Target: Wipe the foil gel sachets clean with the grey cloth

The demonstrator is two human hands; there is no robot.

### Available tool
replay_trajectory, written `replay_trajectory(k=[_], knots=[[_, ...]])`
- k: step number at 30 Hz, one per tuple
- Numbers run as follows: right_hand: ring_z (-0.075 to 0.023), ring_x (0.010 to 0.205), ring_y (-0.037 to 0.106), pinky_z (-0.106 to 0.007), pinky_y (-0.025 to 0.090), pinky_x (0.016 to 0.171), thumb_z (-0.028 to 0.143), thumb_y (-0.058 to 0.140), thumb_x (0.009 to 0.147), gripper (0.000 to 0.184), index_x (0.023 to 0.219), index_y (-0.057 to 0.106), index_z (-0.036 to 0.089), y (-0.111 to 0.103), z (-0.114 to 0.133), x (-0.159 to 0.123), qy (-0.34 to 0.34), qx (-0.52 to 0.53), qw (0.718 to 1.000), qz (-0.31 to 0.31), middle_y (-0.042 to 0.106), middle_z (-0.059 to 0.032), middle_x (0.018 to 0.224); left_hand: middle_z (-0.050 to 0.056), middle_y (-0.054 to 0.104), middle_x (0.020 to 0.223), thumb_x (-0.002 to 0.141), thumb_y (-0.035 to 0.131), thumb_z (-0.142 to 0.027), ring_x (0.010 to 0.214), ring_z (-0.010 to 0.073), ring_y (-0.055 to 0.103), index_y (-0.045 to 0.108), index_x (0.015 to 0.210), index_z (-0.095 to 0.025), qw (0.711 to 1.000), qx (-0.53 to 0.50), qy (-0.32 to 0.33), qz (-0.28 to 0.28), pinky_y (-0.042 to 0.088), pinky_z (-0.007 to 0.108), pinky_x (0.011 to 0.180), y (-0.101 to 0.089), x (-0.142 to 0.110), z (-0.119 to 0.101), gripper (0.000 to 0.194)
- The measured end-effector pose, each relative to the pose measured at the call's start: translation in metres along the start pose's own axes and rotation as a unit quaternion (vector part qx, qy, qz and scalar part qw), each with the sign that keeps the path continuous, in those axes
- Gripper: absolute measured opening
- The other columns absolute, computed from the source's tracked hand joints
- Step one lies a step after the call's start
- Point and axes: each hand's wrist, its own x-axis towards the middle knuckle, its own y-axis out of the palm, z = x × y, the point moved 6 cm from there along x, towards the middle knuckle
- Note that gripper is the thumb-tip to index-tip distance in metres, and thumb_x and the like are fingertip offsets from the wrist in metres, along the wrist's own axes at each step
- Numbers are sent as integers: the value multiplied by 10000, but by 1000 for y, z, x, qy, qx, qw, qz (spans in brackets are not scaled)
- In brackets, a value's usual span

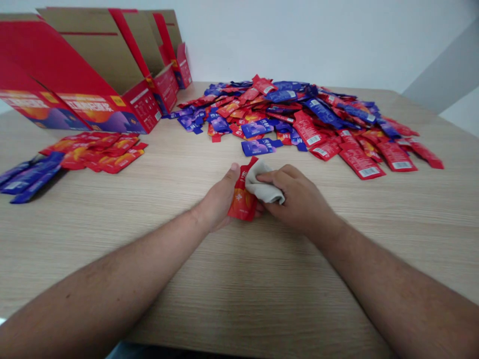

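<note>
Mid-bench (239, 284), between the person's outstretched forearms, the left hand (217, 199) and right hand (297, 202) meet over a red sachet (242, 199) with an orange printed design. The sachet stands tilted in the left hand's grip, its top corner poking up past the thumb, and the left fingers (234, 169) are clenched around it, though those behind it are hidden. The right fingers (271, 178) are closed on a folded grey cloth (264, 183), which is pressed against the sachet's upper right side. Whether the sachet touches the bench cannot be told. Well beyond the hands, a broad loose heap of red and blue sachets (288, 117) spreads across the far side, with its red ones trailing toward the right. At far left stand open red cardboard display boxes (84, 85) in a slanting row, lids raised. Just nearer than these lie overlapping red sachets (93, 152), with a few blue sachets (32, 177) beside them at the left edge.
</note>
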Motion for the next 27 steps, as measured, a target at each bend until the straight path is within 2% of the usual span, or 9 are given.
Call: replay_trajectory(k=[2, 5, 7, 11, 16, 20, 22, 25, 27], knots=[[-290, 991, 669, -431, 575, 871, 191, 750, 810, 433, 1242, 720, 196, -1, 0, 0, 0, 1, 1000, -8, 707, -115, 1073, 104, 742, 786, 1049, 304, -714, 635, 201, 691, 714, 1199, -123, 1000, 2, -4, 8, 569, 327, 652, 0, 0, 1, 735], [-283, 999, 668, -415, 573, 851, 207, 753, 823, 433, 1254, 719, 204, 3, 10, -1, -49, 19, 998, 43, 692, -117, 1108, 111, 755, 833, 1070, 346, -656, 741, 214, 726, 716, 1180, -103, 1000, -20, 21, 3, 571, 310, 704, 2, 0, -3, 674], [-285, 1003, 674, -419, 572, 857, 209, 753, 833, 433, 1265, 722, 196, 3, 11, -1, -54, 19, 997, 52, 687, -125, 1124, 102, 755, 832, 1067, 381, -649, 741, 207, 725, 714, 1170, -107, 999, -24, 27, -4, 570, 300, 704, 2, -1, -4, 644], [-291, 988, 679, -431, 580, 884, 198, 763, 814, 444, 1255, 732, 167, -4, 1, 0, -3, -8, 1000, -9, 700, -124, 1066, 84, 730, 765, 1060, 323, -688, 608, 189, 681, 713, 1161, -130, 1000, 7, -12, 3, 568, 318, 636, 3, -3, -2, 688], [-292, 1022, 677, -429, 590, 867, 203, 725, 832, 472, 1303, 695, 198, 2, 15, -3, -54, 10, 998, 32, 694, -127, 1151, 117, 767, 856, 1077, 313, -656, 759, 229, 742, 710, 1221, -102, 999, 7, 33, -10, 577, 330, 716, 3, -2, -5, 697], [-305, 1067, 665, -465, 579, 935, 160, 688, 837, 526, 1361, 652, 193, -5, 5, -2, -5, 0, 999, -33, 699, -136, 1169, 117, 763, 829, 1061, 284, -696, 633, 223, 716, 700, 1247, -131, 998, 51, -28, -8, 578, 347, 624, -1, -3, 3, 725], [-300, 1065, 662, -458, 577, 941, 158, 685, 839, 497, 1333, 664, 199, -5, 4, -1, -6, 2, 999, -40, 702, -127, 1141, 109, 761, 821, 1052, 306, -709, 616, 217, 707, 695, 1249, -142, 998, 53, -41, -6, 581, 346, 617, -2, -3, 5, 716], [-285, 1037, 665, -433, 585, 898, 185, 685, 856, 463, 1318, 677, 219, 1, 11, -2, -44, 17, 999, 7, 689, -118, 1145, 104, 762, 832, 1025, 408, -724, 676, 207, 718, 702, 1226, -123, 1000, 14, 14, -7, 573, 313, 660, -1, -1, 0, 698], [-287, 1028, 663, -437, 586, 884, 190, 689, 855, 471, 1325, 679, 222, 4, 11, -2, -44, 16, 999, 21, 683, -121, 1151, 98, 759, 826, 1021, 425, -725, 679, 196, 712, 704, 1213, -119, 1000, 2, 28, -7, 567, 300, 666, 0, -1, -2, 694]])
